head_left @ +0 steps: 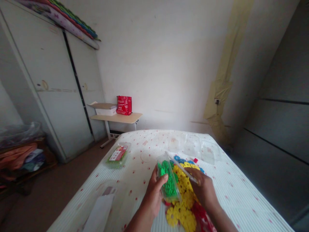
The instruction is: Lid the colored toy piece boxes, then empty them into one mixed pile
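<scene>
My left hand (pixel 154 190) is closed on a clear plastic bag (pixel 169 180) holding green snowflake-shaped pieces, thumb on its front. My right hand (pixel 204 188) pinches the bag's open upper edge on the right side. Under both hands a pile of loose plastic pieces (pixel 184 206) lies on the bed: yellow ones in the middle, red ones nearer me, a few blue ones (pixel 180 159) at the far end.
The white dotted bedspread (pixel 241 193) covers the bed. A packed bag of green pieces (pixel 117 155) lies at the left, clear empty bags (pixel 200 148) at the back, a white card (pixel 100 211) at the near left. A small table with a red bag (pixel 124 105) stands by the wall.
</scene>
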A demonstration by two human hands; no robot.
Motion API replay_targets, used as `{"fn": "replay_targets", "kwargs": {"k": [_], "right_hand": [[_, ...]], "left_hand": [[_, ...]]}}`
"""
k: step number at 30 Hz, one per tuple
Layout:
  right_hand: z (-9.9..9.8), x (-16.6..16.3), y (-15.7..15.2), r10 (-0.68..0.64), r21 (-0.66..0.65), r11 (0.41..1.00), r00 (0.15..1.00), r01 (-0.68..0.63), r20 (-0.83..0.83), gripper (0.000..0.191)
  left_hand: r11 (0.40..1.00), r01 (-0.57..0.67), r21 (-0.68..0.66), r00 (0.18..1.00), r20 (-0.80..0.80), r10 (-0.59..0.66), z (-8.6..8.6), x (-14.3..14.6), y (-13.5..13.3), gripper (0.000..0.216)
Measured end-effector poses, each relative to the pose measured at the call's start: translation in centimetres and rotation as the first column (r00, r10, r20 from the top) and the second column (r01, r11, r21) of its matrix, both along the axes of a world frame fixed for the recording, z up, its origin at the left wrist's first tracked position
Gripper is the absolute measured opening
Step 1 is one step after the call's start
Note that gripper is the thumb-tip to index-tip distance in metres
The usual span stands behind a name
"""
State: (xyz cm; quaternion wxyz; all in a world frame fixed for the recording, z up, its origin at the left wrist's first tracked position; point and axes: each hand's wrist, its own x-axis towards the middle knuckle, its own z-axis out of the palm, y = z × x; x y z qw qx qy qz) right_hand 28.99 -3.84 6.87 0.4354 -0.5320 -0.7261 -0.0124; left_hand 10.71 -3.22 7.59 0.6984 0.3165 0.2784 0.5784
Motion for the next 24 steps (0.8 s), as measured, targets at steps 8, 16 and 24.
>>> {"fn": "replay_targets", "kwargs": {"k": [8, 16, 24], "right_hand": [[-0.6, 4.7, -1.1, -0.166, -0.090, 0.984, 0.972, 0.153, -0.166, 0.029], [-1.6, 4.3, -0.7, -0.260, -0.164, 0.961, 0.931, 0.223, -0.256, 0.028], [-1.6, 4.6, -0.6, -0.335, -0.248, 0.935, 0.865, 0.255, -0.375, 0.025]], "left_hand": [[0.999, 0.011, -0.052, 0.952, -0.305, -0.026, -1.1, 1.3, 1.8, 0.093], [0.985, -0.003, 0.173, 0.774, -0.624, 0.112, -0.1, 3.6, 3.5, 0.088], [0.976, -0.026, 0.217, 0.774, -0.614, 0.157, 1.7, 5.2, 3.6, 0.089]]}}
